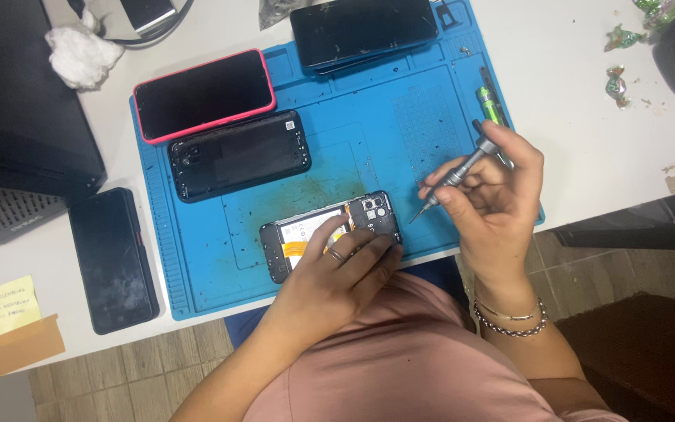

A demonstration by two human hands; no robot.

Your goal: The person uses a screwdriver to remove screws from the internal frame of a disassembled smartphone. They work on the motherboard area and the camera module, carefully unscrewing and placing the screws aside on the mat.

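Nearest us, our left hand (345, 262) presses flat on an opened phone (330, 233), fingers spread over its lower edge; the hand is not closed around anything. The phone lies back-up at the near edge of the mat (369, 125), its cover off, showing a pale battery, a strip of orange tape and a dark camera block at the right end.

Just right of it, our right hand (494, 195) is closed on a slim metal screwdriver (455, 176), pinched between thumb and fingertips. The knurled grey shaft slants down to the left, its fine tip hanging just beside the phone's camera corner, above the mat. 2 bracelets circle that wrist, 1 beaded.

The mat is blue rubber, ribbed along its left side, scuffed and stained in the middle. Farther up it lie a matte black back cover (240, 155) with rounded corners, then a phone in a glossy pink case (203, 94), and at the far edge a black phone (362, 30). A green-handled tool (492, 105) rests along the mat's right rim.

On the white desk (587, 101), left of the mat, lies another dark phone (112, 258), a yellow note (9, 303) and a crumpled white tissue (81, 55).
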